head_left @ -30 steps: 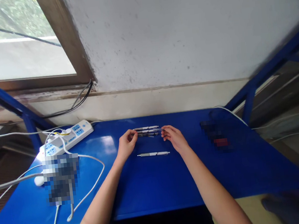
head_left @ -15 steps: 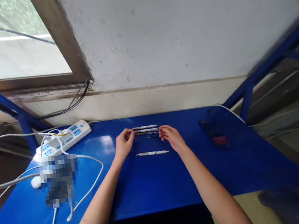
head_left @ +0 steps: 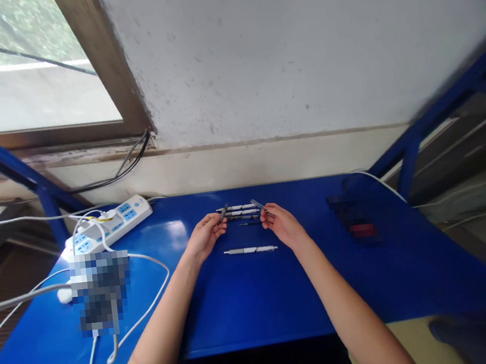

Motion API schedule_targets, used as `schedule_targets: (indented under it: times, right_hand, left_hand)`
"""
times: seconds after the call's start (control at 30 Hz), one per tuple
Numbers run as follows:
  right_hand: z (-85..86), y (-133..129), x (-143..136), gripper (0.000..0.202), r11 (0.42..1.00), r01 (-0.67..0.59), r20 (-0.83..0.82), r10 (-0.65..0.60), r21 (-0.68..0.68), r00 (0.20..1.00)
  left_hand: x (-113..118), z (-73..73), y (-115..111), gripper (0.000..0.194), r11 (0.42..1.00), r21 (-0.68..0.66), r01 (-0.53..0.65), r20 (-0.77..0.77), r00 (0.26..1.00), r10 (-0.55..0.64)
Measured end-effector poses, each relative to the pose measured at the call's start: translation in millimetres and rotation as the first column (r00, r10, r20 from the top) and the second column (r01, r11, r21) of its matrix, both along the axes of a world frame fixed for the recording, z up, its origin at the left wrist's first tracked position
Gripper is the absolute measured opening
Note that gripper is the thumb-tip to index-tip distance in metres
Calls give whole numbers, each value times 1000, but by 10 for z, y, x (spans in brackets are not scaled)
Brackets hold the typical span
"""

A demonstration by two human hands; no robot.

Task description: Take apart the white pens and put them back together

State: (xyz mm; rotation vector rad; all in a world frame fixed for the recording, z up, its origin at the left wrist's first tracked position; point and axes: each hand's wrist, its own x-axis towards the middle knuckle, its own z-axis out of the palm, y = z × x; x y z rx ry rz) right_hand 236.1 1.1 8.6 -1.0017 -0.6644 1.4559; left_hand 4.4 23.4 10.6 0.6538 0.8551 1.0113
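My left hand (head_left: 208, 233) is closed on a short dark pen part (head_left: 223, 212), tilted up between thumb and fingers. In my right hand (head_left: 278, 223) is a clear, slim pen barrel (head_left: 258, 204), slanting up to the left. Between and behind the hands, white and grey pens (head_left: 241, 207) lie side by side on the blue table. A thin dark refill (head_left: 250, 223) lies just in front of them, its right end near my right fingers. Nearer to me, a single white and grey pen (head_left: 251, 250) lies crosswise.
A white power strip (head_left: 113, 226) with plugs and looping white cables (head_left: 158, 260) occupies the left of the blue table (head_left: 256, 308). Blurred-out items (head_left: 102, 292) lie beside it. A dark and red pixelated object (head_left: 363, 230) is at the right. The wall stands behind.
Both hands have turned, and the parts they hold now point upward, apart from each other. The view has shifted slightly.
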Motion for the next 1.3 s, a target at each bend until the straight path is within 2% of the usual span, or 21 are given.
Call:
schedule_targets:
  times: [0.13,0.27,0.5,0.73,0.9,1.17,1.23,1.3]
  right_hand:
    - [0,3,-1,23,999,-47,26,47,-3,999]
    - [-21,0,2,23,995,-95,14,95,-3,995]
    - [-35,0,13,25,997,-76,23,77,-21,997]
    - [-2,-24,-2,28,995,-96,35,96,-12,995]
    - [1,-30,-9,32,992,-127,76,126,4,989]
    - [13,-31,-7,30,990,-133,37,132,36,991]
    - [22,-37,-9,30,991,-132,43,131,35,991]
    - [30,-44,-14,31,990,-132,66,129,39,989]
  left_hand:
    - [6,-16,-3,18,1000,18,14,30,999,-15]
    - [15,-19,-10,23,999,29,21,48,999,-22]
    - [8,-1,-12,33,998,55,30,42,999,-32]
    - [19,21,-43,34,991,133,25,32,999,-30]
    - [13,18,-34,32,990,130,45,30,998,-50]
    - [22,24,-41,35,988,114,106,-13,994,-105]
    - [38,40,-52,34,986,154,69,-76,995,-57]
    - [56,54,-55,30,967,253,-14,-159,986,56]
